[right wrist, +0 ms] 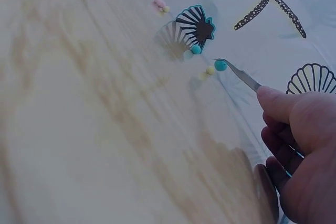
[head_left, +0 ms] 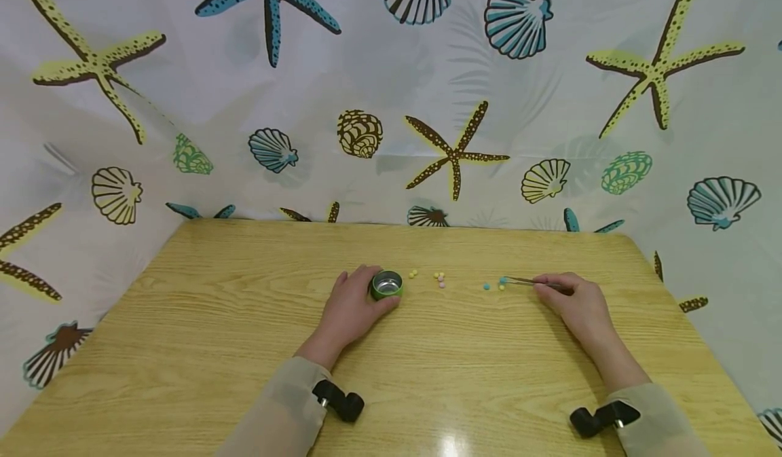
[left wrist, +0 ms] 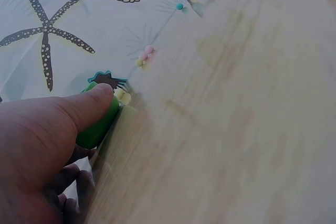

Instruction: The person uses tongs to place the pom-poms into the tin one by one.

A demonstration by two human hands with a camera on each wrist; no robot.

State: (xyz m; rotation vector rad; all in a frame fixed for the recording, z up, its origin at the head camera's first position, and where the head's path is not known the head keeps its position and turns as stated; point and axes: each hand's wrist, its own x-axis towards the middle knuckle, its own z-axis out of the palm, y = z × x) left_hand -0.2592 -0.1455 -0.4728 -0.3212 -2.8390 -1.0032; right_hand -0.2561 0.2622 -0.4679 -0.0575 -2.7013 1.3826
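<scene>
My left hand [head_left: 357, 307] holds a small green tin [head_left: 387, 285], open at the top with a silvery inside, its fingers and thumb curled round the sides. In the right wrist view my right hand [right wrist: 315, 135] pinches metal tweezers [right wrist: 245, 78] between thumb and fingers. Their tips meet a blue bead [right wrist: 220, 65]; whether they grip it or only touch it, I cannot tell. Close by lie a yellow bead [right wrist: 210, 70] and a second blue bead [right wrist: 196, 49].
Between the hands, a cluster of pink and yellow beads [head_left: 441, 278] lies on the wooden table [head_left: 452, 362]. Two yellow beads [head_left: 413, 273] are just right of the tin. A cloth [head_left: 379, 192] printed with starfish and shells hangs behind the table's far edge.
</scene>
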